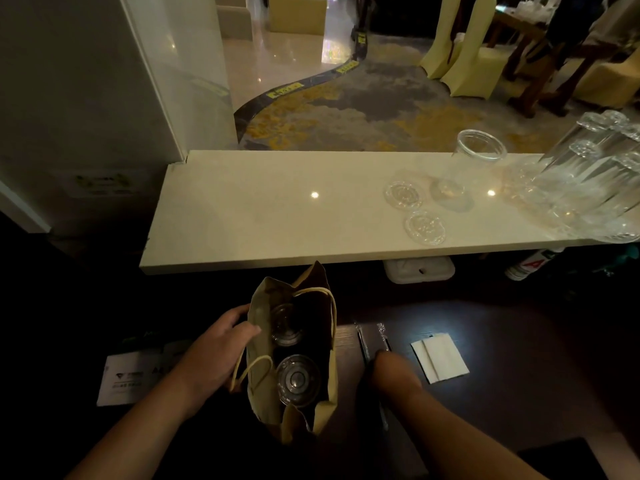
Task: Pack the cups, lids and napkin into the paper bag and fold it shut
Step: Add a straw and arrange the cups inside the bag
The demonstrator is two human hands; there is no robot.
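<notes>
while the left hand pinches the brown paper bag rim, the folded white napkin lies at two o'clock of the right hand, its grip unclear.

We stand at a pale counter that reflects two ceiling lights. Beyond it lies a grey and yellow patterned carpet, edged by a glossy tile floor. A white pillar rises on the left. Chairs in cream covers stand beside a wooden table.
</notes>
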